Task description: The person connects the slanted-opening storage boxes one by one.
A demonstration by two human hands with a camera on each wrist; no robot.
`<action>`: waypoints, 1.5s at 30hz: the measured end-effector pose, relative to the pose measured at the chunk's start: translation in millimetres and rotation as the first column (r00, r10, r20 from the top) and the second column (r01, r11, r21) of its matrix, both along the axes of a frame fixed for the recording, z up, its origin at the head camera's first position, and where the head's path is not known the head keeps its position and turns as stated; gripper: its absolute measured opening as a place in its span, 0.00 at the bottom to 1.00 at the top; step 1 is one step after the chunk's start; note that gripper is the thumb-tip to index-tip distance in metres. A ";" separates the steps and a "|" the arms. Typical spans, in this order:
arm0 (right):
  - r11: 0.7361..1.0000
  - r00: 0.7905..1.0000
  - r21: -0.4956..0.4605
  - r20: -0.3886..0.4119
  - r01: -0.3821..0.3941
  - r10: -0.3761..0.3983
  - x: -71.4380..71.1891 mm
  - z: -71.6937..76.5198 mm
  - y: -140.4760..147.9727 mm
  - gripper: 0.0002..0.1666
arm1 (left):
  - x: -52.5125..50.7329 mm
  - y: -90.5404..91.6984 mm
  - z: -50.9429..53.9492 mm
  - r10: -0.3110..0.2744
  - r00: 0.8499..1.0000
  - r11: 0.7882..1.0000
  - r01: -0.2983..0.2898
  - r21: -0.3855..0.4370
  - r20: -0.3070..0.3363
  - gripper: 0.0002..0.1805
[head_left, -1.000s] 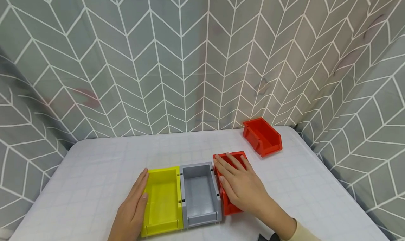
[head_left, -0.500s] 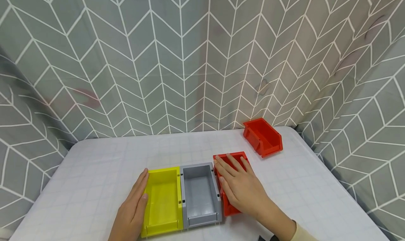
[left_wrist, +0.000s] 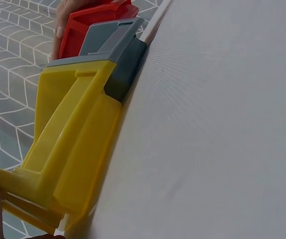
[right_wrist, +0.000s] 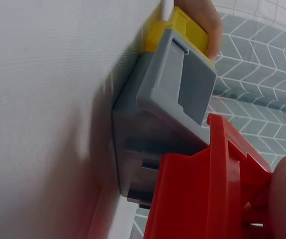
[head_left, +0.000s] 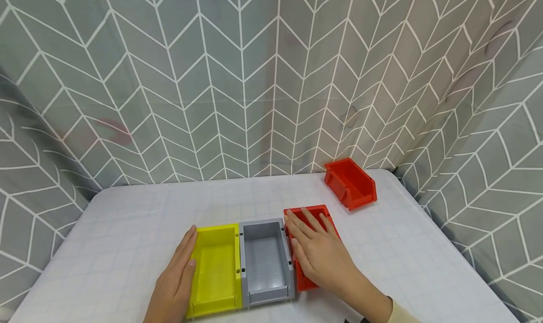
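Observation:
In the head view a yellow bin (head_left: 215, 271) and a grey bin (head_left: 265, 252) stand side by side, their long walls touching. My left hand (head_left: 171, 278) rests against the yellow bin's left wall, fingers nearly straight. A red bin (head_left: 306, 279) stands along the grey bin's right wall, slightly farther back. Across its opening lies my right hand (head_left: 322, 257), fingers extended and touching it; the palm hides much of the bin. In the right wrist view the red bin (right_wrist: 193, 199) overlaps the grey bin (right_wrist: 153, 114), whose side wall has dark slots.
A second red bin (head_left: 351, 184) sits at the back right of the white-covered table (head_left: 148, 214). A grey curtain (head_left: 220, 101) with white chevron lines hangs behind the table and at its sides. Part of a dark object (head_left: 362, 320) shows under my right forearm.
The red bin under my right hand has shifted very slightly toward me along the grey bin. My left hand keeps its place, and the view drifts a little.

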State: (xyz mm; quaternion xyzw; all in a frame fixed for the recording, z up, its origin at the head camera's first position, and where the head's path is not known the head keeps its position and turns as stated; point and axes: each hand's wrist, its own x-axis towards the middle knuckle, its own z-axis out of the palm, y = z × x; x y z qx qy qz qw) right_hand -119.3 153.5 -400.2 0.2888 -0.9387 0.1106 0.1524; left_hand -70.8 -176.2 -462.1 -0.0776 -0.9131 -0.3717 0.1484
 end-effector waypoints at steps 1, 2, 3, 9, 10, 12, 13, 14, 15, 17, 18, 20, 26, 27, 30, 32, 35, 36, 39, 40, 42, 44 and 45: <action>1.000 1.000 0.000 -0.004 -0.001 0.001 0.0 -0.3 -0.1 0.32 | -0.3 0.0 0.3 0.000 1.000 1.000 0.000 0.000 0.000 0.32; 1.000 1.000 0.001 -0.007 -0.002 0.002 -0.3 -0.7 -0.1 0.32 | -0.4 0.1 0.5 0.001 1.000 1.000 -0.001 -0.001 -0.001 0.31; 1.000 1.000 0.001 -0.009 -0.004 0.004 -0.5 -1.2 -0.1 0.32 | -0.5 0.3 0.8 0.002 1.000 1.000 -0.002 -0.002 0.000 0.31; 1.000 1.000 -0.011 -0.010 -0.013 0.013 -0.8 -6.4 -0.1 0.31 | -0.8 1.0 1.4 0.006 1.000 1.000 -0.006 -0.009 0.010 0.31; 1.000 1.000 -0.014 -0.012 -0.014 0.014 -0.7 -7.5 -0.1 0.31 | -0.8 1.1 1.3 0.006 1.000 1.000 -0.006 -0.009 0.009 0.31; 1.000 1.000 -0.018 -0.019 -0.020 0.020 -0.7 -10.0 0.0 0.30 | -0.7 1.2 0.9 0.005 1.000 1.000 -0.005 -0.009 0.007 0.31; 1.000 1.000 -0.017 -0.020 -0.019 0.019 -0.6 -11.0 -0.1 0.30 | -0.5 1.3 0.8 0.006 1.000 1.000 -0.006 -0.010 0.007 0.31; 1.000 1.000 -0.016 -0.024 -0.020 0.020 -0.7 -11.8 0.0 0.30 | -0.3 1.3 0.5 0.006 1.000 1.000 -0.006 -0.011 0.005 0.31; 1.000 0.999 -0.014 -0.028 -0.021 0.021 -0.6 -12.2 0.1 0.30 | -0.1 1.4 0.3 0.006 1.000 1.000 -0.006 -0.012 0.003 0.31; 1.000 0.999 -0.011 -0.030 -0.022 0.021 -0.8 -13.1 0.1 0.30 | 0.2 1.3 0.0 0.006 1.000 1.000 -0.006 -0.011 0.002 0.31; 1.000 0.999 -0.010 -0.030 -0.022 0.022 -0.9 -13.4 0.2 0.30 | 0.2 1.3 -0.2 0.005 1.000 1.000 -0.005 -0.009 0.000 0.31; 1.000 1.000 -0.008 -0.026 -0.018 0.018 -0.7 -13.7 0.5 0.30 | -0.1 1.6 -0.5 0.001 1.000 1.000 -0.001 -0.007 -0.001 0.31; 1.000 1.000 -0.008 -0.022 -0.020 0.020 0.2 -15.5 2.2 0.30 | -0.3 2.3 -1.0 -0.009 1.000 1.000 0.009 -0.011 -0.002 0.31; 1.000 0.999 -0.010 -0.024 -0.024 0.024 0.1 -15.8 2.3 0.30 | -0.1 2.1 -0.8 -0.009 1.000 1.000 0.009 -0.012 -0.005 0.31; 0.999 0.999 -0.016 -0.038 -0.035 0.034 -0.3 -16.4 2.0 0.30 | 0.3 1.5 0.0 -0.008 1.000 1.000 0.008 -0.013 -0.010 0.31; 0.999 0.998 -0.021 -0.054 -0.039 0.038 -1.0 -17.3 1.3 0.30 | 0.1 0.8 1.0 -0.007 1.000 1.000 0.007 -0.012 -0.005 0.31; 0.999 0.997 -0.020 -0.069 -0.034 0.033 -1.6 -19.9 0.8 0.30 | -0.7 0.4 2.0 -0.013 1.000 1.000 0.013 0.000 0.000 0.31; 0.999 0.997 -0.017 -0.067 -0.031 0.030 -1.7 -21.0 0.7 0.30 | -0.9 0.4 2.2 -0.013 1.000 1.000 0.013 0.001 0.003 0.31; 1.000 0.999 0.022 -0.047 -0.022 0.023 -1.6 -25.7 -0.3 0.30 | -1.5 0.4 2.2 -0.013 1.000 1.000 0.013 0.005 0.007 0.31; 0.999 0.999 0.037 -0.036 -0.018 0.019 -1.4 -27.4 -0.5 0.30 | -1.4 0.4 2.0 -0.013 1.000 1.000 0.013 0.005 0.010 0.31; 0.998 1.000 0.057 -0.016 -0.010 0.011 -1.1 -30.6 -1.1 0.31 | -1.3 0.0 1.9 -0.014 1.000 1.000 0.014 -0.001 0.013 0.31; 0.998 1.000 0.056 -0.002 -0.005 0.005 -0.7 -32.8 -1.9 0.31 | -1.4 -0.9 2.1 -0.016 1.000 1.000 0.016 -0.008 0.003 0.31; 0.999 1.000 0.049 0.001 -0.001 0.001 -0.5 -33.3 -2.1 0.31 | -1.6 -1.5 2.3 -0.016 1.000 1.000 0.016 -0.011 0.000 0.31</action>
